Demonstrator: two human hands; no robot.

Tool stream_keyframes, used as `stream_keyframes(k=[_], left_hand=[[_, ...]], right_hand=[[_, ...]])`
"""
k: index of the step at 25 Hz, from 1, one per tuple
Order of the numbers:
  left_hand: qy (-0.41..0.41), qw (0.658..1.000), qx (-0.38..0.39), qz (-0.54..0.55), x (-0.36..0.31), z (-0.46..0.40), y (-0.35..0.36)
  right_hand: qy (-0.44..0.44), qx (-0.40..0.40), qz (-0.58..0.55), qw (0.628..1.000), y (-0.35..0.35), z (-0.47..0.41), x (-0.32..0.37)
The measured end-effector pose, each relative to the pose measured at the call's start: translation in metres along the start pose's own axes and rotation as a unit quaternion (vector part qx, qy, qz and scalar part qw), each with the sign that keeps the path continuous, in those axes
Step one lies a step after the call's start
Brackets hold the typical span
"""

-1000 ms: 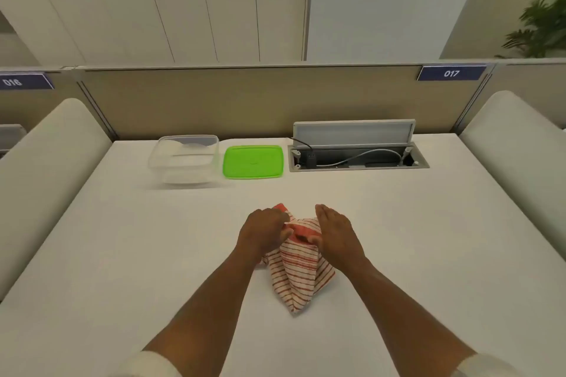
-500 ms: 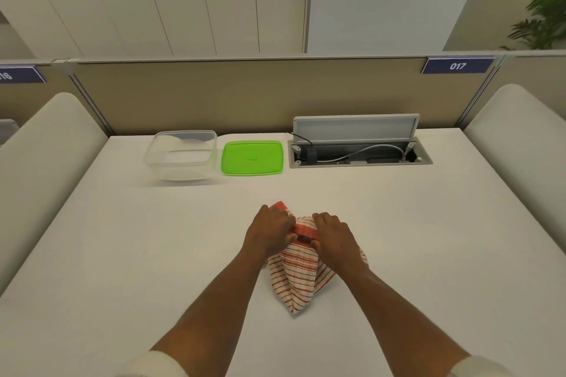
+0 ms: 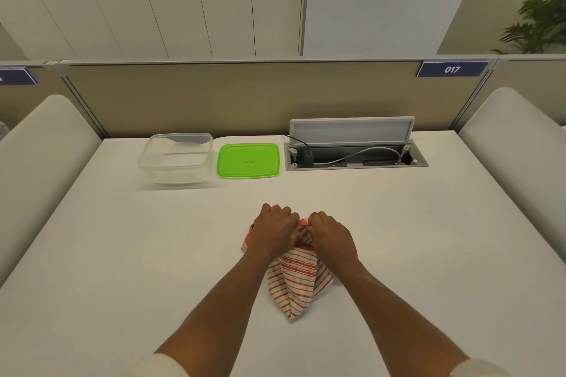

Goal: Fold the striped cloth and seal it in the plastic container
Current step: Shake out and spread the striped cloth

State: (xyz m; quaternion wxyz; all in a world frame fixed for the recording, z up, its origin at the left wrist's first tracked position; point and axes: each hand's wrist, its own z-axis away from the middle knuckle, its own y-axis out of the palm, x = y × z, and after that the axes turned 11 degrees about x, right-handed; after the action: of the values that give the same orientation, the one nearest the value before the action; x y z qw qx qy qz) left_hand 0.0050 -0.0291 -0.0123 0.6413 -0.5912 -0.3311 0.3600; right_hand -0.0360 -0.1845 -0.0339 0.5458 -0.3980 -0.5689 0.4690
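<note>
The striped cloth [image 3: 298, 280] lies bunched on the white counter [image 3: 122, 254] close in front of the person, its near end tapering to a point and its far end gathered under both hands. The left hand [image 3: 273, 231] is curled down over the far left part of the cloth, fingers closed on the fabric, and the right hand [image 3: 332, 239] is clenched on the bunched top edge just beside it; the two hands nearly touch. The cloth looks like a thin woven kitchen towel with red stripes on white: light, limp and easily creased, so it will sag wherever it is not supported and will not keep a fold unless it is pressed flat against the counter. The best hold is likely at the corners or along an edge, pinched and drawn apart to spread it before folding. The clear plastic container [image 3: 176, 159] stands open at the far side of the counter, well apart from the cloth, with its green lid [image 3: 248, 160] lying flat just beside it on the right. Both seem light and rigid; the lid probably needs pressing around its rim to seal.
</note>
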Motion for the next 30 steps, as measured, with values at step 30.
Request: stream_keyframes(k=[30], left_hand=[[-0.19, 0.969, -0.15, 0.046, 0.11, 0.029, -0.091]], right_hand=[[0.046, -0.195, 0.04, 0.979, -0.135, -0.004, -0.044]])
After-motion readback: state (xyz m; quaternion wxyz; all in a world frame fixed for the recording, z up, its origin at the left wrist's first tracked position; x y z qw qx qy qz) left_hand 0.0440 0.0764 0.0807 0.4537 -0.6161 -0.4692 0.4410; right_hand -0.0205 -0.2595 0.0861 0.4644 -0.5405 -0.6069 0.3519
